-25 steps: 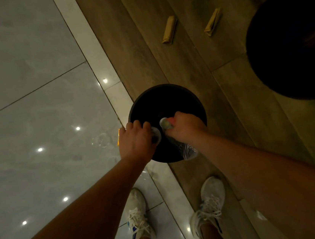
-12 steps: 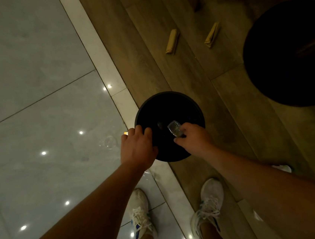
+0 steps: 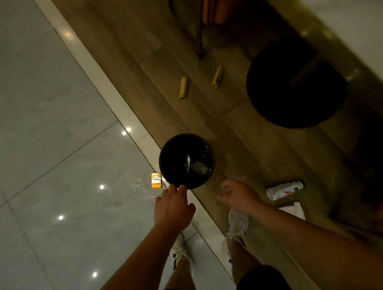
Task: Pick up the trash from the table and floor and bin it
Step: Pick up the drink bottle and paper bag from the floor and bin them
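A round black bin (image 3: 166, 152) stands on the floor in front of my feet, with clear plastic cups (image 3: 198, 167) lying inside it. My left hand (image 3: 171, 208) hovers just short of the bin's near rim, empty, fingers loosely apart. My right hand (image 3: 237, 193) is to the right of the bin, fingers curled in, holding nothing. A small yellow box (image 3: 156, 180) lies on the tiles left of the bin, beside a clear cup (image 3: 139, 184). A white can (image 3: 284, 190) lies on the wood floor right of my right hand. Two tan folded wrappers (image 3: 183, 87) (image 3: 217, 77) lie farther away.
A round black stool or table base (image 3: 295, 84) stands at the right. Wooden chair legs (image 3: 200, 33) rise behind it. A white paper (image 3: 294, 210) lies by my right arm. Grey glossy tiles cover the left, wood planks the right.
Both hands have let go of the clear cups, which now lie in the bin, and have drawn back from it. The view has pulled away and up.
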Tool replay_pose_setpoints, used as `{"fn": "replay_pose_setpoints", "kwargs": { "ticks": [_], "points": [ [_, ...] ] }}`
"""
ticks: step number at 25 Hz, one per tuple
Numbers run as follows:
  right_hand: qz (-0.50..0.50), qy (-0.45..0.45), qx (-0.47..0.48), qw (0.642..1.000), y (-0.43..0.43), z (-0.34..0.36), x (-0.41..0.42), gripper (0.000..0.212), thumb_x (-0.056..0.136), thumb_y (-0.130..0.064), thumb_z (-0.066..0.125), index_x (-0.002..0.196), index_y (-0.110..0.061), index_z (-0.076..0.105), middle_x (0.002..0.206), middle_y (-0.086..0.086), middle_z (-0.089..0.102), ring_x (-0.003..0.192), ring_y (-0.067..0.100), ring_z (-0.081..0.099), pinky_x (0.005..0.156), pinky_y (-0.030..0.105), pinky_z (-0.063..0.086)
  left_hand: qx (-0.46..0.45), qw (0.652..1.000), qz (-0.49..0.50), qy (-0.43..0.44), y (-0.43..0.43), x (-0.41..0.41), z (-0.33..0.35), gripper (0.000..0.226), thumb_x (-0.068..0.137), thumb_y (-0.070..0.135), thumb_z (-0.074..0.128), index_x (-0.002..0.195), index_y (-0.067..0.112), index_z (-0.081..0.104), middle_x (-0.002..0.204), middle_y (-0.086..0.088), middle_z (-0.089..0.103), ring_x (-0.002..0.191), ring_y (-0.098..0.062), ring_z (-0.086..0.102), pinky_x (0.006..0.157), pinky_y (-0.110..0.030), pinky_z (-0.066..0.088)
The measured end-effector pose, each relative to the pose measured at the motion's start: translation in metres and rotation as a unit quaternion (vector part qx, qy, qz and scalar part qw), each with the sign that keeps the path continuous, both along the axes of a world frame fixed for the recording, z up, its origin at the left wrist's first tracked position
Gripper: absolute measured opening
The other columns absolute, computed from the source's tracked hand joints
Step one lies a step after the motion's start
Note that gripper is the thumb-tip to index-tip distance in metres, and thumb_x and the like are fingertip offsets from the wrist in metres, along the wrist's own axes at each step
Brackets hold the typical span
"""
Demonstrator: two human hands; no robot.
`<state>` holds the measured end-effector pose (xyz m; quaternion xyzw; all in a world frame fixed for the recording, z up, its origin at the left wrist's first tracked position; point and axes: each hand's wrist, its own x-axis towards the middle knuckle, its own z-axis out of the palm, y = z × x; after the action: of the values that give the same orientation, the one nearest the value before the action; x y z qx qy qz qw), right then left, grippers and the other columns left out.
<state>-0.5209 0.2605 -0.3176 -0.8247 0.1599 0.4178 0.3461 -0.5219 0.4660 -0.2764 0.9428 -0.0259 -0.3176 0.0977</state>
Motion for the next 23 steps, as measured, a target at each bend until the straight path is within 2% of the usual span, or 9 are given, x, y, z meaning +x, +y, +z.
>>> {"fn": "replay_pose_setpoints", "kwargs": {
  "ticks": [7, 10, 12, 15, 19, 23],
  "points": [
    [-0.078, 0.014, 0.021, 0.997, -0.067, 0.119, -0.077, 0.044, 0.085, -0.034, 0.066, 0.124, -0.017, 0.057, 0.126, 0.006, 0.063, 0.116, 0.025, 0.058, 0.093, 0.030, 0.044, -0.011, 0.997, -0.036, 0.073, -0.053, -0.040, 0.118, 0.053, 0.083, 0.044, 0.056, 0.131, 0.023, 0.047, 0.113, -0.006, 0.062, 0.104, -0.025, 0.060, 0.088, -0.041, 0.051],
    [-0.132, 0.010, 0.007, 0.991, -0.093, 0.144, -0.110, 0.033, 0.084, -0.033, 0.065, 0.113, -0.018, 0.062, 0.115, 0.006, 0.066, 0.108, 0.026, 0.061, 0.091, 0.032, 0.048, -0.021, 0.994, -0.078, 0.078, -0.071, -0.046, 0.142, 0.053, 0.082, 0.046, 0.056, 0.130, 0.025, 0.049, 0.117, -0.005, 0.062, 0.107, -0.024, 0.061, 0.088, -0.039, 0.052],
    [-0.166, 0.012, -0.005, 0.986, -0.103, 0.153, -0.133, 0.026, 0.085, -0.032, 0.062, 0.107, -0.017, 0.062, 0.112, 0.007, 0.067, 0.105, 0.025, 0.062, 0.087, 0.031, 0.048, -0.030, 0.990, -0.110, 0.083, -0.080, -0.046, 0.147, 0.054, 0.081, 0.046, 0.056, 0.131, 0.026, 0.049, 0.123, -0.005, 0.061, 0.111, -0.025, 0.060, 0.090, -0.039, 0.051],
    [-0.232, 0.014, -0.043, 0.972, -0.108, 0.162, -0.168, 0.020, 0.086, -0.031, 0.062, 0.102, -0.020, 0.063, 0.114, 0.007, 0.066, 0.109, 0.025, 0.061, 0.079, 0.024, 0.039, -0.052, 0.978, -0.179, 0.091, -0.094, -0.041, 0.146, 0.055, 0.080, 0.044, 0.057, 0.132, 0.025, 0.048, 0.130, -0.006, 0.058, 0.117, -0.025, 0.057, 0.095, -0.039, 0.049],
    [-0.342, 0.055, -0.064, 0.936, -0.105, 0.160, -0.219, 0.044, 0.084, -0.040, 0.065, 0.121, -0.017, 0.059, 0.126, 0.005, 0.062, 0.116, 0.023, 0.057, 0.085, 0.024, 0.036, -0.036, 0.947, -0.302, 0.099, -0.125, -0.036, 0.135, 0.057, 0.083, 0.045, 0.054, 0.135, 0.023, 0.045, 0.134, -0.007, 0.055, 0.120, -0.027, 0.054, 0.096, -0.039, 0.048],
    [-0.405, 0.078, -0.073, 0.908, -0.115, 0.155, -0.260, 0.043, 0.083, -0.040, 0.068, 0.119, -0.018, 0.059, 0.123, 0.005, 0.063, 0.109, 0.022, 0.059, 0.082, 0.023, 0.039, -0.026, 0.925, -0.362, 0.109, -0.160, -0.042, 0.128, 0.056, 0.084, 0.044, 0.053, 0.135, 0.024, 0.044, 0.130, -0.007, 0.057, 0.114, -0.026, 0.058, 0.092, -0.040, 0.051]
  ]
}}
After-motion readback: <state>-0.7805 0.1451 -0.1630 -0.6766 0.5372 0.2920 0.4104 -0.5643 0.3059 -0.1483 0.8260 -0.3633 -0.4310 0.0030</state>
